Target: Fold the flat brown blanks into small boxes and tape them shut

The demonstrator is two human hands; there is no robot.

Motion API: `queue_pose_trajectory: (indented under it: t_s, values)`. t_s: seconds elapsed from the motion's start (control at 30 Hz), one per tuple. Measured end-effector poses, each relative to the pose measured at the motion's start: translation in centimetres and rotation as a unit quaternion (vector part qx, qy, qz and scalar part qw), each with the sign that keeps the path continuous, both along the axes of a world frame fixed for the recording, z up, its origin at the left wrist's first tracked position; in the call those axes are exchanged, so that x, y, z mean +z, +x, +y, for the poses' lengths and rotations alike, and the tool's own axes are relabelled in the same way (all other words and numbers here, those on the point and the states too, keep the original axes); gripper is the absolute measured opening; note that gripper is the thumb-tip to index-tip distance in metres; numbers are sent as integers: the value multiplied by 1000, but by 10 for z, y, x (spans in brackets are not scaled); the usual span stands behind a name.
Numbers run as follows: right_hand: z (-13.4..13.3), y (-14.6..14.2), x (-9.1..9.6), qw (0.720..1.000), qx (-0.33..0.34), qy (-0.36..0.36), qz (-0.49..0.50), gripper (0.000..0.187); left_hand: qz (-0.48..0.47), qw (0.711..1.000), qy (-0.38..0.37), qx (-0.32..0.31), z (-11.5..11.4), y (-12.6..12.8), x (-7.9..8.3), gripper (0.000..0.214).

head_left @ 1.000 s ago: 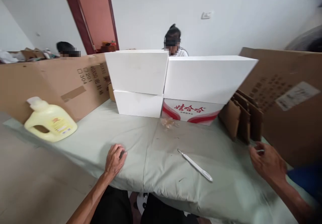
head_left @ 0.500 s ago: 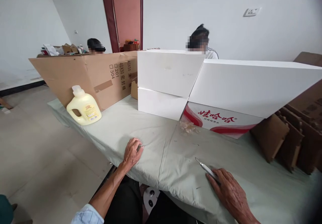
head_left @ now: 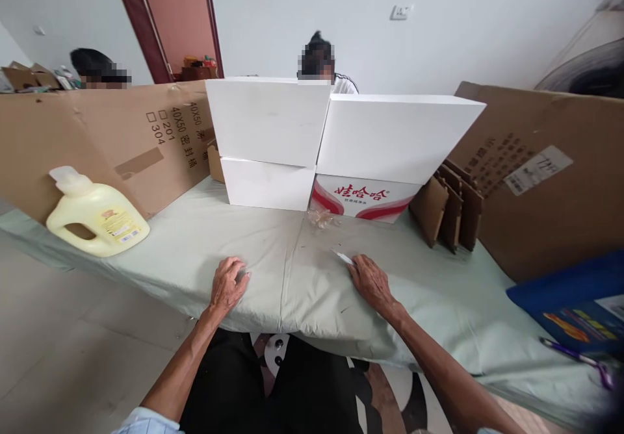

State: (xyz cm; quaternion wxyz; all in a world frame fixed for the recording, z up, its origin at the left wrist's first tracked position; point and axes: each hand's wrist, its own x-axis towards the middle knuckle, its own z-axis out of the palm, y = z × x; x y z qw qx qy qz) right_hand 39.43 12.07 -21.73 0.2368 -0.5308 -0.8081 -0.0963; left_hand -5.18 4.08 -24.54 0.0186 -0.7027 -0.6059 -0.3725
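My left hand (head_left: 228, 286) rests on the pale green cloth (head_left: 273, 245) near the table's front edge, its fingers curled together and nothing visible in them. To the right, my right hand (head_left: 373, 281) lies over a slim white-handled tool (head_left: 342, 256). Its fingers are closed over the handle, and only the tip sticks out at the upper left. A crumpled bit of clear wrap (head_left: 322, 218) lies just beyond both hands.
Stacked white boxes (head_left: 268, 122) and a red-printed carton (head_left: 361, 197) stand at the back. A cream jug (head_left: 95, 219) lies left against cardboard sheets (head_left: 97, 135). Folded cardboard pieces (head_left: 448, 206), a large carton (head_left: 546, 174), a blue box (head_left: 575, 291) and purple-handled scissors (head_left: 580, 358) are right. Two people sit behind.
My right hand came in from the far right to the white tool and now covers it. The tool has slid left, nearer the middle. My left hand stayed put.
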Motion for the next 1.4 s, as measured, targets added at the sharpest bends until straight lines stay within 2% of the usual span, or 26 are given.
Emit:
queue_pose_trajectory:
  t_s: [0.1, 0.2, 0.33, 0.6, 0.8, 0.9, 0.97, 1.1, 1.23, 1.4]
  values:
    - [8, 1, -5, 1000, -11, -9, 10, 26, 38, 998, -30, -41, -9, 18, 5, 31]
    - [8, 4, -9, 1000, -21, -11, 16, 27, 77, 987, -64, -127, -11, 49, 12, 36]
    - [1, 5, -12, 999, -26, 0, 21, 30, 105, 969, -97, -201, 11, 80, 24, 35]
    - [-5, 3, -15, 1000, -15, 15, 22, 29, 111, 941, -167, -271, 93, 97, 46, 27]
    - [-9, 2, -14, 999, -17, 32, 25, 25, 90, 907, -237, -335, 188, 155, 59, 22]
    - [-10, 2, -15, 999, -18, 37, 23, 24, 76, 906, -255, -329, 229, 178, 64, 31]
    - [-11, 2, -16, 999, -21, 37, 22, 25, 70, 909, -260, -319, 245, 182, 68, 33]
    - [-11, 1, -16, 999, -25, 38, 21, 27, 71, 910, -269, -309, 250, 177, 71, 33]
    - [-9, 2, -13, 999, -14, 45, 27, 31, 80, 910, -280, -295, 237, 171, 70, 35]
    - [-4, 5, -12, 995, 19, 93, 36, 35, 89, 907, -303, -279, 220, 167, 77, 34]
